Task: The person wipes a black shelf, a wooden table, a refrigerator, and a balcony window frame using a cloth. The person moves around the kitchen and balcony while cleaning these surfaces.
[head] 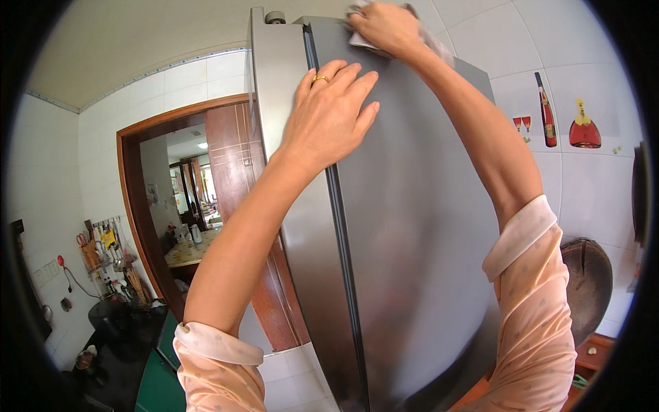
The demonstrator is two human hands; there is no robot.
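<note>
A tall grey metal refrigerator (pixel 412 216) with a dark vertical gap between its door panels stands before me. My left hand (pixel 334 110), with a gold ring on one finger, lies with spread fingers on the refrigerator's front, across the upper part of that gap, and holds nothing. Higher and to the right, my right hand (pixel 388 26) grips a crumpled pale cloth (pixel 366 42) against the top part of the grey door. Part of the cloth is hidden behind the hand and wrist.
A wood-framed doorway (pixel 128 206) with a brown sliding door (pixel 231 149) is at left. Utensils (pixel 116 244) hang above a black counter (pixel 121 350) at lower left. A round wooden board (pixel 587 283) leans by the tiled wall at right.
</note>
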